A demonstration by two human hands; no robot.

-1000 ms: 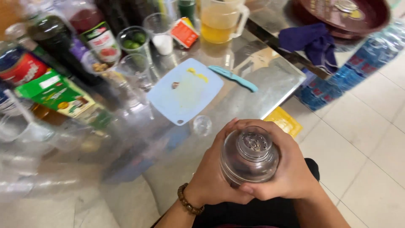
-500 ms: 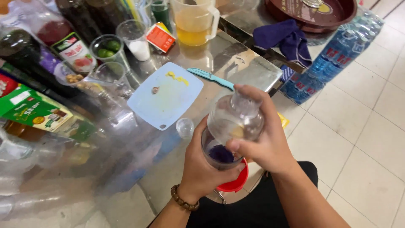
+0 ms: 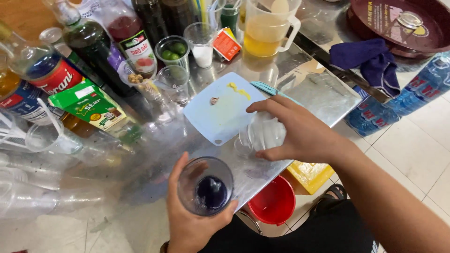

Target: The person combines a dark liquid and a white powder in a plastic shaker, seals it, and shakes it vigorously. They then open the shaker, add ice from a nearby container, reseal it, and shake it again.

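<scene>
Probably a drinks stall: syrup bottles (image 3: 93, 44), plastic cups (image 3: 47, 136).

- The cutting board (image 3: 220, 110) lies on the desk (image 3: 318, 91), behind the tumbler (image 3: 206, 186) in the left hand (image 3: 194, 225).
- The right hand (image 3: 300, 133) covers a clear lid (image 3: 262, 133) just right of the board.
- The pitcher (image 3: 267, 28) stands behind the board.
- The bottles (image 3: 93, 42) stand left.
- The bucket (image 3: 274, 201) sits on the floor under the desk edge.

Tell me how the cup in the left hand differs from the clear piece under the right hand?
The shaker cup is held upright in the left hand, off the table's edge, mouth up, with dark purple liquid at its bottom. The clear shaker lid sits on the metal table by the pale blue cutting board, covered by the right hand, and looks frosted and empty. Both are see-through.
</scene>
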